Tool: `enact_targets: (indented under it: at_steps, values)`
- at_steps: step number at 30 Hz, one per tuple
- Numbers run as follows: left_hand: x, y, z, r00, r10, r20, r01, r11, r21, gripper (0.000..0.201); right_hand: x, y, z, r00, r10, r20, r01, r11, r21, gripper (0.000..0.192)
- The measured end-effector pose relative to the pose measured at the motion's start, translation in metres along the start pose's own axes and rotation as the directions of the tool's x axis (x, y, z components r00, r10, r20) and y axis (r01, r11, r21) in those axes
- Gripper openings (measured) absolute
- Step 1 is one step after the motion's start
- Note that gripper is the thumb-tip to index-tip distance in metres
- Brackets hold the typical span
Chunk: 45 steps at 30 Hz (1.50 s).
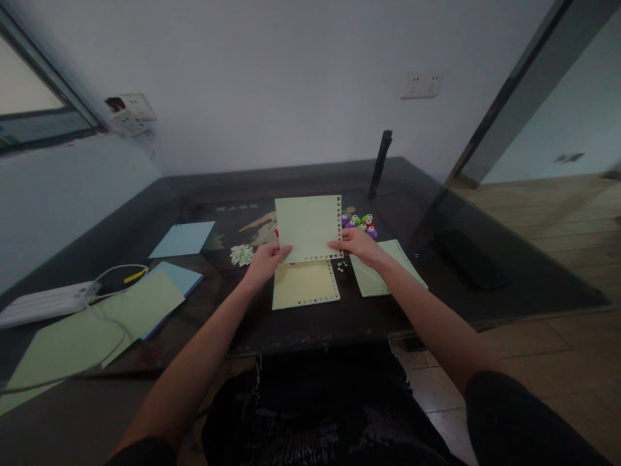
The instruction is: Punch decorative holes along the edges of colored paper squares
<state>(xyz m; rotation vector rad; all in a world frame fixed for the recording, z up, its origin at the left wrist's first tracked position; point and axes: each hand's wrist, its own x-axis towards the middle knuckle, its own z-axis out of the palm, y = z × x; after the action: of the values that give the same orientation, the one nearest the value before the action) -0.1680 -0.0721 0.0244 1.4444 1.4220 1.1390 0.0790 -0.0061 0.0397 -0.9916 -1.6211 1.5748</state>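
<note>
Both my hands hold up a pale green sheet of paper with punched holes along its right and bottom edges. My left hand pinches the lower left corner, thumb in front. At the lower right edge, my right hand grips the sheet the same way. Beneath it on the table lies a cream sheet, also punched along the right and bottom. A pale green punched sheet rests under my right forearm. Small paper cutouts are heaped beside my left hand. Colourful craft punches stand behind my right hand, partly hidden.
At the left are a light blue sheet, larger green paper and a white power strip with cables. A black upright post stands at the back. A dark flat object lies at the right.
</note>
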Motion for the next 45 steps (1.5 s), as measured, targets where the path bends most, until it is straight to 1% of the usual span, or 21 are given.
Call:
enact_targets:
  at_steps: [4,7,10,15,17,20,22,24,29,33,36,40,45]
  values:
    - [-0.001,0.001,0.001,1.0,0.003,0.002,-0.003,1.0,-0.02,0.026,-0.001,-0.001,0.003,1.0,-0.024,-0.004,0.024,0.998,0.062,0.027]
    - [-0.001,0.002,0.001,1.0,-0.008,0.012,0.009,0.999,-0.042,0.024,0.0,0.001,0.003,1.0,-0.02,0.007,0.02,0.996,0.087,0.029]
    - [-0.001,0.003,0.002,1.0,-0.013,0.014,0.014,0.999,-0.052,0.024,0.001,0.003,0.002,1.0,-0.006,0.016,0.005,0.998,0.058,0.026]
    - [-0.002,0.005,0.003,1.0,-0.022,0.017,0.023,0.999,-0.039,0.028,0.002,0.005,0.001,1.0,-0.024,0.002,0.024,0.999,0.026,0.023]
    - [-0.003,0.006,0.003,1.0,-0.007,0.028,0.008,0.999,-0.037,0.03,0.002,0.005,0.002,0.999,-0.035,-0.011,0.036,0.999,0.027,0.023]
    - [-0.002,0.007,0.003,0.998,0.049,0.034,-0.048,0.999,-0.021,0.033,0.002,0.003,0.001,0.999,-0.043,-0.029,0.044,0.999,0.025,0.025]
    - [-0.001,0.008,0.002,0.996,0.082,0.03,-0.083,0.996,0.025,0.033,0.002,0.002,-0.002,0.998,-0.048,-0.052,0.049,0.999,0.013,0.026]
    - [0.001,0.007,0.001,0.996,0.091,0.025,-0.092,0.994,0.051,0.033,0.003,0.002,-0.006,0.994,-0.061,-0.085,0.062,0.998,0.006,0.028]
    - [0.002,0.004,-0.002,0.998,0.057,0.027,-0.059,0.995,0.075,0.028,0.001,0.006,-0.027,0.979,-0.065,-0.192,0.063,0.998,-0.014,0.031]
    - [-0.002,0.003,0.0,0.998,0.062,0.03,-0.067,0.976,0.209,0.024,-0.003,0.009,-0.048,0.94,-0.113,-0.322,0.09,0.992,-0.088,0.031]
    - [-0.003,0.002,0.002,0.996,0.091,0.014,-0.091,0.946,0.31,0.021,-0.007,0.007,-0.059,0.911,-0.139,-0.389,0.112,0.989,-0.093,0.032]
    - [-0.002,0.002,-0.003,0.994,0.107,-0.005,-0.097,0.921,0.378,0.019,-0.012,0.007,-0.063,0.894,-0.124,-0.431,0.115,0.992,-0.047,0.035]
    - [0.002,0.012,-0.017,0.993,0.102,-0.057,-0.072,0.919,0.387,0.016,-0.014,0.011,-0.059,0.903,-0.11,-0.416,0.118,0.993,-0.006,0.033]
